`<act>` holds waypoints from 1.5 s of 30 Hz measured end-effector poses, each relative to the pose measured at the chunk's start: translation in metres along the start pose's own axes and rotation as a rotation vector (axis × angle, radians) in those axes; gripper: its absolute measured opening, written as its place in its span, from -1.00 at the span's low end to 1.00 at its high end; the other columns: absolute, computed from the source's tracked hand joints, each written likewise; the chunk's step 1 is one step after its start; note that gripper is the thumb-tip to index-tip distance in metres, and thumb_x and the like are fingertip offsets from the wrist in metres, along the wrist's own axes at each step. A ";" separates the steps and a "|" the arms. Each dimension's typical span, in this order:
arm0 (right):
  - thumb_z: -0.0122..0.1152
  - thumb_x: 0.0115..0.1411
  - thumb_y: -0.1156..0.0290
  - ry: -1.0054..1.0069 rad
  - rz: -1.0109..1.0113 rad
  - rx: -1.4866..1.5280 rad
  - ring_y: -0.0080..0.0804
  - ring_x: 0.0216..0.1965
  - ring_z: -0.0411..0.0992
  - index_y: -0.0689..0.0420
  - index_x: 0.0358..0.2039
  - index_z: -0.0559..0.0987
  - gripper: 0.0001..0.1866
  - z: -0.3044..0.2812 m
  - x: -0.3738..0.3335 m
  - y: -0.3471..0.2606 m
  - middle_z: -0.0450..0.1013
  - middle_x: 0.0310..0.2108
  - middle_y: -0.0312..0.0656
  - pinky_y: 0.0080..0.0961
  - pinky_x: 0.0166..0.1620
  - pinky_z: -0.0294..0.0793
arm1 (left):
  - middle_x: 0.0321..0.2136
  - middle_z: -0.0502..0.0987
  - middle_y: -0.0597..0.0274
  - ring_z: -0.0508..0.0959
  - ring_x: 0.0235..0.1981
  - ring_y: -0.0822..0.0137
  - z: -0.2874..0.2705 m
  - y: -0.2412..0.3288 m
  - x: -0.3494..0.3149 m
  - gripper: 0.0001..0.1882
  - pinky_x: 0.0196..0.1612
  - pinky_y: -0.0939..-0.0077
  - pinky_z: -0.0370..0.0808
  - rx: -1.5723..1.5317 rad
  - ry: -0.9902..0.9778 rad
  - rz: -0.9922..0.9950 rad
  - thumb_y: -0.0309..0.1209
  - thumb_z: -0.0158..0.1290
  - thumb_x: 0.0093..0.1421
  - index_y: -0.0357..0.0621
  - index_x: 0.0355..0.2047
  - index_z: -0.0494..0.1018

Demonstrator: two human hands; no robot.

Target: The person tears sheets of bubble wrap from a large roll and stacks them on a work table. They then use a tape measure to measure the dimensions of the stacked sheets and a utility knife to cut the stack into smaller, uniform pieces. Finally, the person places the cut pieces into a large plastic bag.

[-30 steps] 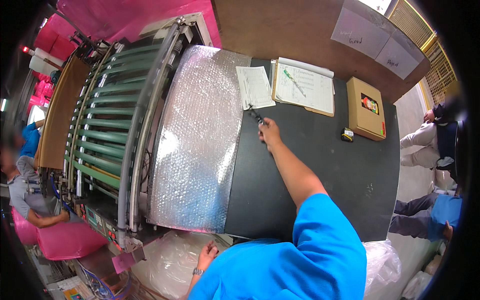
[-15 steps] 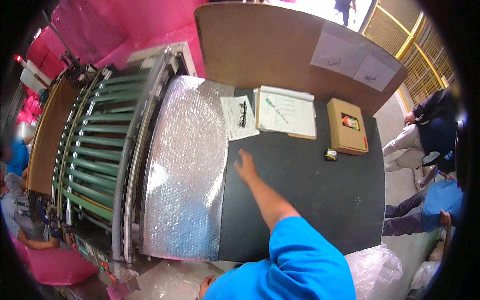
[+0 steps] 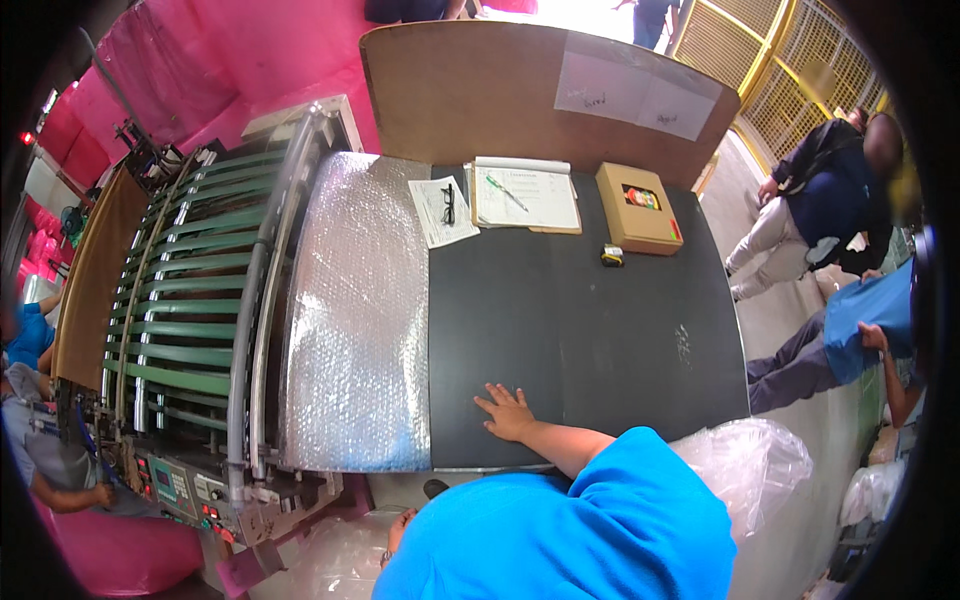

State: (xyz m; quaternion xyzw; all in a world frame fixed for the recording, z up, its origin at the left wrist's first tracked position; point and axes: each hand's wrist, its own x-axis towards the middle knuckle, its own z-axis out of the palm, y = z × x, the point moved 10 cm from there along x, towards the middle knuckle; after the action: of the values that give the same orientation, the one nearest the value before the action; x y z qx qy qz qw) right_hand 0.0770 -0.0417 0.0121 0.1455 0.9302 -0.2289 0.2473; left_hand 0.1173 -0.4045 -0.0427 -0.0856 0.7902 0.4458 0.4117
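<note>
My right hand (image 3: pixel 506 413) lies on the near part of the black tabletop (image 3: pixel 600 340), fingers spread, holding nothing. To its left is a sheet of silvery bubble wrap (image 3: pixel 355 330). Low at my left side, my left hand (image 3: pixel 401 524) shows only in part beside my blue shirt; its fingers are mostly hidden. Farther back on the table are a paper sheet (image 3: pixel 432 222) with black glasses (image 3: pixel 448 203) on it, a clipboard with papers (image 3: pixel 540 190) and a green pen (image 3: pixel 507 192). A brown cardboard box (image 3: pixel 635 232) sits right of them, with a small yellow-black tape measure (image 3: pixel 612 256) beside it.
A machine with green rollers (image 3: pixel 200 290) and a control panel (image 3: pixel 178 490) stands left. A brown board (image 3: pixel 480 80) rises behind the table. Clear plastic (image 3: pixel 745 465) bulges at the near right corner. Other people (image 3: pixel 830 200) are at the right, left and back.
My right hand has moved from the table's left middle back toward me, now flat near the front edge. The view has shifted, and the people at the right have moved a little.
</note>
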 end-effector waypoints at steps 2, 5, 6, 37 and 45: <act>-0.05 0.08 0.20 -0.010 0.084 0.023 -0.25 0.24 -0.33 -0.27 0.14 0.03 -0.40 0.008 -0.021 0.005 -0.32 0.23 -0.22 0.04 0.16 -0.29 | -0.39 0.50 0.16 0.45 -0.38 0.41 -0.014 -0.012 0.002 -0.66 -0.30 0.55 0.38 0.017 0.012 0.000 -0.25 -0.05 0.08 -0.28 -0.25 0.40; -0.03 0.06 0.19 -0.030 0.240 0.101 -0.19 0.24 -0.36 -0.33 0.14 0.01 -0.38 0.021 -0.053 0.009 -0.36 0.23 -0.21 0.11 0.14 -0.25 | -0.39 0.50 0.16 0.46 -0.38 0.40 -0.038 -0.038 0.001 -0.66 -0.30 0.54 0.39 0.074 0.008 -0.018 -0.24 -0.04 0.06 -0.27 -0.26 0.41; -0.02 0.06 0.19 -0.034 0.297 0.133 -0.16 0.24 -0.37 -0.35 0.14 0.01 -0.37 0.024 -0.060 0.009 -0.37 0.23 -0.21 0.13 0.13 -0.23 | -0.39 0.50 0.16 0.46 -0.38 0.40 -0.045 -0.048 0.002 -0.66 -0.30 0.54 0.39 0.090 0.005 -0.023 -0.24 -0.03 0.06 -0.27 -0.27 0.42; 0.33 -0.23 0.13 0.018 0.401 0.059 0.16 0.19 -0.35 -0.24 0.18 -0.22 0.08 0.067 -0.045 -0.001 -0.46 0.20 0.04 -0.19 0.18 -0.13 | -0.26 0.48 0.11 0.47 -0.23 0.25 -0.110 -0.260 -0.020 -0.55 -0.15 0.41 0.37 0.267 0.124 -0.070 -0.08 -0.03 0.01 -0.17 -0.23 0.43; 0.39 -0.31 0.11 0.012 0.392 0.010 0.20 0.18 -0.34 -0.23 0.19 -0.26 0.17 0.071 -0.046 0.006 -0.48 0.19 0.10 -0.16 0.17 -0.13 | -0.17 0.41 0.23 0.37 -0.15 0.45 -0.192 -0.047 -0.090 -0.66 -0.07 0.50 0.32 -0.356 0.281 0.323 -0.36 -0.04 0.12 -0.22 -0.10 0.30</act>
State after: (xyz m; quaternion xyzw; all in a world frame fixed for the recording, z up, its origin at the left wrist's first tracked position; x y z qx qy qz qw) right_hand 0.1451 -0.0791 -0.0204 0.3263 0.8844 -0.1800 0.2810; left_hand 0.0884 -0.6015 0.0437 -0.0907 0.7522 0.6212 0.2001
